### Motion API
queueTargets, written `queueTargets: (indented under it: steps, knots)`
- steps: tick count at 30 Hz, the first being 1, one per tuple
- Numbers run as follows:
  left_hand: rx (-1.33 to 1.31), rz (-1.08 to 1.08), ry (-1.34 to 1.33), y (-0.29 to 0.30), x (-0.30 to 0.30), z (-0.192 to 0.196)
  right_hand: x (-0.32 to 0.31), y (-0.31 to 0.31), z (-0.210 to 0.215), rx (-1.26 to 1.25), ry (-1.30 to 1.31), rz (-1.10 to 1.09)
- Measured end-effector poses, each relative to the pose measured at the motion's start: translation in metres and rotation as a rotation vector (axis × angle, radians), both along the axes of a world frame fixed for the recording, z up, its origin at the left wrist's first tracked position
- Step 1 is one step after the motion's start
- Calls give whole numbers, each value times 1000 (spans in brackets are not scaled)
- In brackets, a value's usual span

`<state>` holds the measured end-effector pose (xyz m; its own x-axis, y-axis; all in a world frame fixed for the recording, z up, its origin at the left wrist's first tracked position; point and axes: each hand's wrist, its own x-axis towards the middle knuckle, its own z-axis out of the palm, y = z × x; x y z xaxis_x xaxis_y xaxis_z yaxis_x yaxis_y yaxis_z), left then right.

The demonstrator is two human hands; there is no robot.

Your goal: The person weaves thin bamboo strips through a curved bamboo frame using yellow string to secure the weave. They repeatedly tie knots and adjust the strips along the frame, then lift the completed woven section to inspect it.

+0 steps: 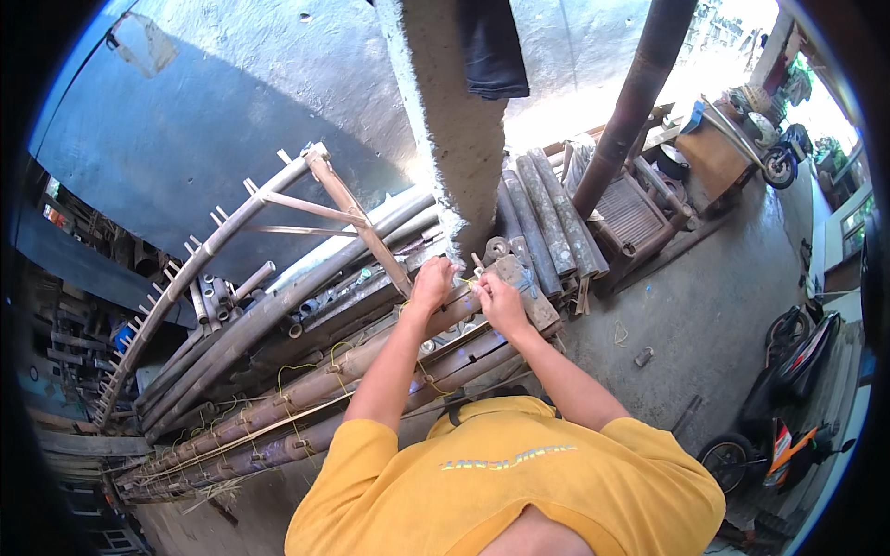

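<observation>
Both my arms reach forward to the right end of a long bamboo frame. My left hand (432, 284) is closed, its fingertips pinching a thin yellow string (466, 281). Close beside it on the right, my right hand (500, 304) also pinches the string, which runs short between the two hands. Under them lie two long bamboo poles (315, 385), side by side, with several loops of yellow string tied along them. A wooden block (511, 272) sits at the poles' end, just beyond my right hand. What the fingertips cover is hidden.
Bamboo tubes (553, 218) are stacked beside a concrete pillar (454, 139). A pegged bamboo rack (213, 227) leans at the left. A slanting dark pole (640, 102) and a wooden bench (633, 215) stand to the right. Motorbikes (774, 459) are parked at the far right.
</observation>
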<state>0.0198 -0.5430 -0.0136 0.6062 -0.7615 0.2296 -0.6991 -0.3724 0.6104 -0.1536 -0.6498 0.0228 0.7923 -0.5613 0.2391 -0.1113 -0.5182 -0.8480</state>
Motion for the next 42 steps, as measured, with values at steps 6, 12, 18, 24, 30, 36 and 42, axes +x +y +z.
queueTargets:
  steps: [6, 12, 18, 24, 30, 36, 42]
  knots:
    - [448, 128, 2, -30, 5, -4, -7, -3, 0, -153, -61, 66]
    - [612, 172, -44, -41, 12, -30, -5, -3, 4, -243, -34, 57]
    - [481, 456, 4, -20, 24, -19, -7, -3, -10, -315, -12, 52]
    - [493, 687, 109, 29, 21, -22, -24, -18, 12, -469, -72, -88]
    - [345, 792, 276, 82, 32, -11, -46, -16, 65, -106, -45, 95]
    - [-3, 763, 1, 204, -1, 37, -78, 80, 45, 47, 62, 410]
    - [-235, 736, 159, 337, -106, 55, -83, 141, -13, -562, 214, 412]
